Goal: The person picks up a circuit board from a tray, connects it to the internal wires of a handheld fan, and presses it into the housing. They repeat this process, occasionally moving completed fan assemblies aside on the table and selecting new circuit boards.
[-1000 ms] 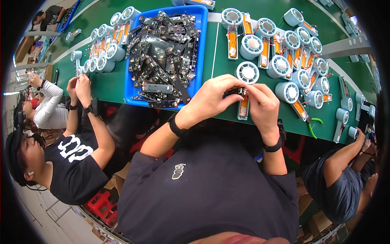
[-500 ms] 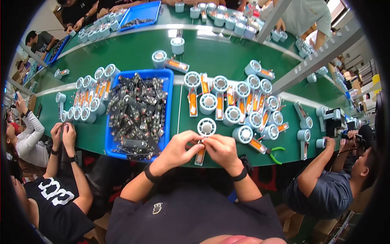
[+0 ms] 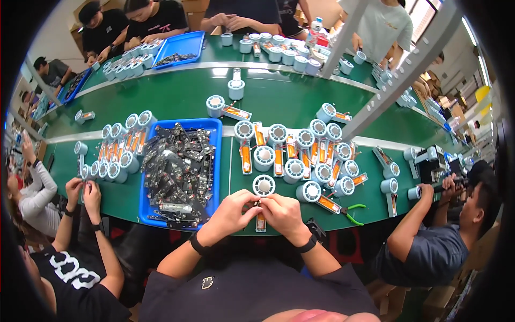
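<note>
My left hand [image 3: 228,212] and right hand [image 3: 284,212] meet at the table edge, fingertips pinching a small part [image 3: 257,203] between them, apparently to steady it; an orange-strip unit [image 3: 260,221] lies just below, a pale blue round fan [image 3: 264,185] just beyond; the blue tray [image 3: 217,161] of dark parts sits left; green-handled pliers [image 3: 353,213] right.

Long green workbench [image 3: 177,99], grey frame post [image 3: 399,80] (slanted), bright window [image 3: 424,8]
</note>
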Action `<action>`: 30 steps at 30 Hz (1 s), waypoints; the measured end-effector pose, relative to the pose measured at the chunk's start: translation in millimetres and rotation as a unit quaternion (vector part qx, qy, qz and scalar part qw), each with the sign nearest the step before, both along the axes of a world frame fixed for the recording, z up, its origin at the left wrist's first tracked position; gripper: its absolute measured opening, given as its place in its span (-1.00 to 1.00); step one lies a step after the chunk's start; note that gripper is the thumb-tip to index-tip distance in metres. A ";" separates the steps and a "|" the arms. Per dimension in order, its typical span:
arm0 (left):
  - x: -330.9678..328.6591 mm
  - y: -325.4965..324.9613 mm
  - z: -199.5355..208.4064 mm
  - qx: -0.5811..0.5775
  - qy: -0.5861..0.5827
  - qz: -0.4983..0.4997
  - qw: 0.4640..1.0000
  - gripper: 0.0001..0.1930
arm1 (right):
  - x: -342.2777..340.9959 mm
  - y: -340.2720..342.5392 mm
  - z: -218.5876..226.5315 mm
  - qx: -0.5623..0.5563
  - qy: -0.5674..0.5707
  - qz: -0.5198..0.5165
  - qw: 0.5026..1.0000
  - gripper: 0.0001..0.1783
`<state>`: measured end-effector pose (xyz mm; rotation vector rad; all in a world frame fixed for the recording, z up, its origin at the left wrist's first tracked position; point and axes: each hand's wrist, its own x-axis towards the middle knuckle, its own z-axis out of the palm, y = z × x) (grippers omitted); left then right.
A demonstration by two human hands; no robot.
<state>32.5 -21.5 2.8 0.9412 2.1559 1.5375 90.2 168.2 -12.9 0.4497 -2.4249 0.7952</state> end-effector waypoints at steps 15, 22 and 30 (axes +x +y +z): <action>-15.7 0.6 -11.7 0.033 -0.225 -0.067 0.972 -0.82 | -8.0 19.9 2.6 -0.026 -0.028 0.047 0.998 -0.79; -14.9 -0.7 -14.0 0.038 -0.255 -0.089 0.962 -0.82 | -6.0 19.9 2.1 0.002 -0.032 0.048 0.998 -0.78; -22.2 -8.4 4.0 -0.062 -0.077 -0.064 0.993 -0.82 | 11.7 16.1 34.2 0.019 -0.028 0.027 0.999 -0.83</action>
